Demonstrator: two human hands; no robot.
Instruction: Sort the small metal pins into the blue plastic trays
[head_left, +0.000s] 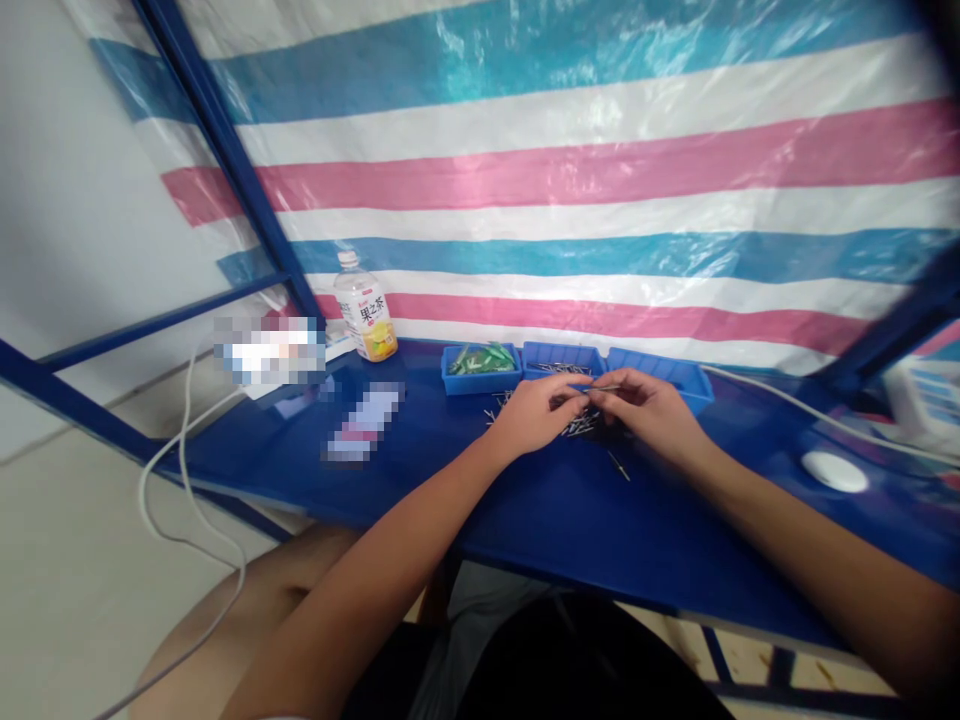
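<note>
Over a pile of thin metal pins on the blue table, my left hand and my right hand meet at the fingertips. Both are closed in a pinch. A thin metal pin shows at the fingertips of my right hand; what my left fingers grip is too small to make out. Just behind stand a blue tray of green pieces, a middle blue tray with metal pins and a right blue tray, partly hidden by my right hand. One loose pin lies nearer me.
A drink bottle stands at the back left, near a blurred-out packet. To the right are a white round-edged object and a white cable. Another cable hangs off the left end. A striped plastic sheet closes the back.
</note>
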